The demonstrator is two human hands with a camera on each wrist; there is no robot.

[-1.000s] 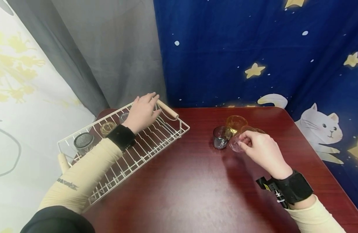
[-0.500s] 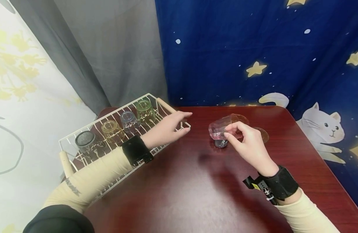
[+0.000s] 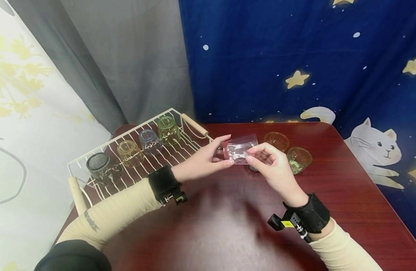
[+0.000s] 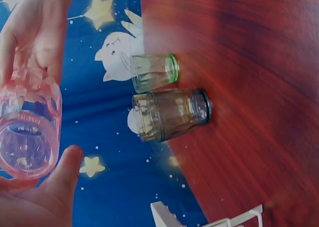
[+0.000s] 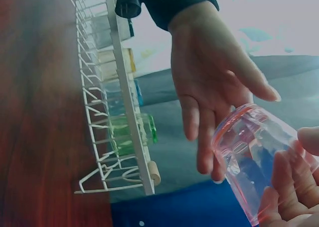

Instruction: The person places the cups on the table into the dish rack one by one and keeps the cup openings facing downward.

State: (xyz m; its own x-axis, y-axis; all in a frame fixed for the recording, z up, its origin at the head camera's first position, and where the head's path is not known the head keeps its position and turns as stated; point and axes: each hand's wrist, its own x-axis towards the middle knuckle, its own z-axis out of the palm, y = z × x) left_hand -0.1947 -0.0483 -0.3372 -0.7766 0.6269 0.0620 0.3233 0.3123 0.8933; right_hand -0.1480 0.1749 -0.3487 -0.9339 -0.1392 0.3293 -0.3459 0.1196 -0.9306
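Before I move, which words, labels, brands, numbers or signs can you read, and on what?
None can be read.
Pink glass: letter-like marks on its base, too blurred.
Yellow labels on both wrist cameras: too small.
Left sleeve: dark print, no readable letters.

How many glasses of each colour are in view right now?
Grey glasses: 2, one in the rack, one on the table
Amber glasses: 2, one in the rack, one on the table
Green glasses: 2, one in the rack, one on the table
Blue glass: 1, in the rack
Pink glass: 1, in the right hand
Total: 8 glasses
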